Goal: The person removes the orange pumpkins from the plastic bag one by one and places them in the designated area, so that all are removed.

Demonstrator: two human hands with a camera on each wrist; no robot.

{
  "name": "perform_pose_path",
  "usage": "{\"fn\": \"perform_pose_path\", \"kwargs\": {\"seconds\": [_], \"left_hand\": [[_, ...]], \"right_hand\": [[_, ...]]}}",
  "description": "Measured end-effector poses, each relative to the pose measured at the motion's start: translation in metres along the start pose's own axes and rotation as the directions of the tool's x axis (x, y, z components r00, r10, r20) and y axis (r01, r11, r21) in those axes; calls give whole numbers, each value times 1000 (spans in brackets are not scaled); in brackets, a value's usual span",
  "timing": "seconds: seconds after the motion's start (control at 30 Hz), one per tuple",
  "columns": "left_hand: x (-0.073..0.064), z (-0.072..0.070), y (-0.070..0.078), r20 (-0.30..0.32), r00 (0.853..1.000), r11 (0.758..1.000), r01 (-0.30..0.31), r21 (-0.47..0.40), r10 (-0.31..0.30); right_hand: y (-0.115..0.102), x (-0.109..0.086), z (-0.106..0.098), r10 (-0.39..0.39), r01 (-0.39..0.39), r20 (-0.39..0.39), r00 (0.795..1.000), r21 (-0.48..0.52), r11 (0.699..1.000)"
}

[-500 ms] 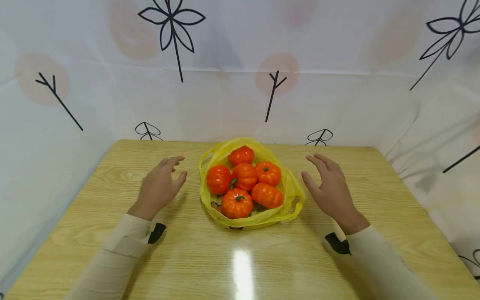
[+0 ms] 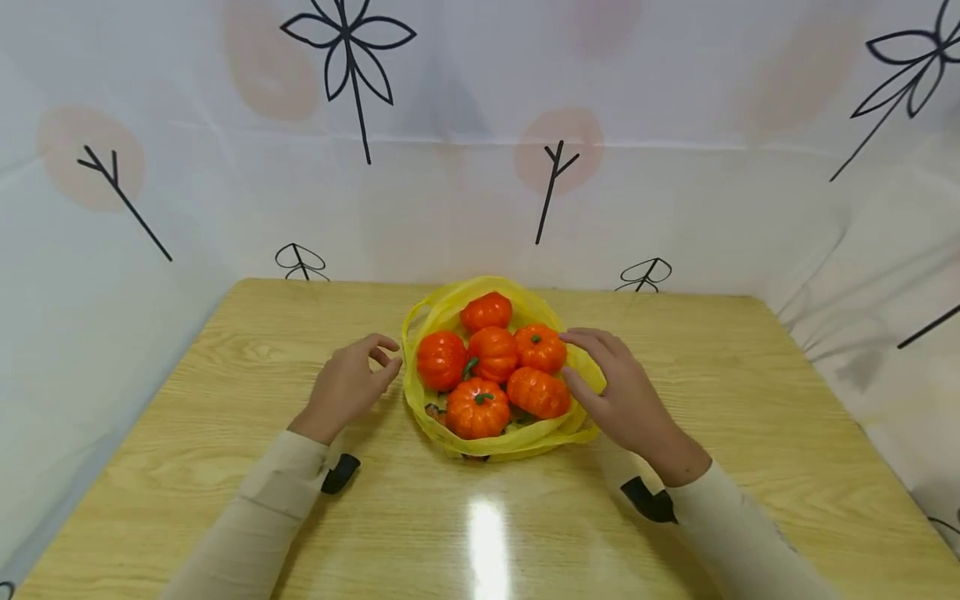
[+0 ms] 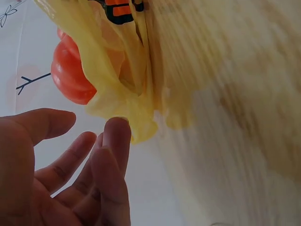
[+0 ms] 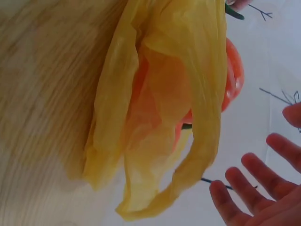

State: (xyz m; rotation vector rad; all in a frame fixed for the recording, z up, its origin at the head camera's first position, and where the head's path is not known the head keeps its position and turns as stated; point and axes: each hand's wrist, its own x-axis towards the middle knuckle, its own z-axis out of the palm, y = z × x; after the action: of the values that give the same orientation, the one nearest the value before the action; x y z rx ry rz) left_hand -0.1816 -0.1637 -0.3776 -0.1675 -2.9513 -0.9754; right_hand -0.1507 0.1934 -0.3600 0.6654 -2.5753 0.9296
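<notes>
A yellow plastic bag (image 2: 517,446) with its mouth spread wide stands on the table, holding several small orange-red pumpkins (image 2: 478,408) with green stems. My left hand (image 2: 348,383) is at the bag's left side, fingers loosely bent, nothing between them. In the left wrist view the bag's edge (image 3: 136,125) lies just beyond the fingertips; whether they touch it I cannot tell. Over the bag's right rim reaches my right hand (image 2: 626,396), fingers spread and holding nothing. The right wrist view shows a loop handle (image 4: 207,146) of the bag beside the fingers.
The light wooden table (image 2: 262,358) carries the bag near its far edge. Behind it hangs a pale cloth (image 2: 450,208) with black plant drawings, which also runs along both sides. Black straps (image 2: 648,500) sit at the wrists.
Both hands have moved inward toward the bag: the left to the right, the right to the left and over the rim. The bag and pumpkins keep their place on the table.
</notes>
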Motion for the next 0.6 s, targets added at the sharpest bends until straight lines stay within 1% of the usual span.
{"fn": "perform_pose_path", "kwargs": {"seconds": [0.13,0.33,0.43,0.6], "left_hand": [[0,2,-4,88,996,996,42,-84,-35],[2,5,-13,162,984,981,95,-167,-68],[3,7,-15,201,977,967,114,-227,-68],[4,10,-14,253,965,935,146,-324,-63]], "right_hand": [[-3,1,5,-24,23,95,995,9,1000],[-5,4,12,-30,30,204,979,3,1000],[-5,5,14,-26,28,240,970,-8,1000],[-4,4,18,-16,32,300,954,-49,998]]}}
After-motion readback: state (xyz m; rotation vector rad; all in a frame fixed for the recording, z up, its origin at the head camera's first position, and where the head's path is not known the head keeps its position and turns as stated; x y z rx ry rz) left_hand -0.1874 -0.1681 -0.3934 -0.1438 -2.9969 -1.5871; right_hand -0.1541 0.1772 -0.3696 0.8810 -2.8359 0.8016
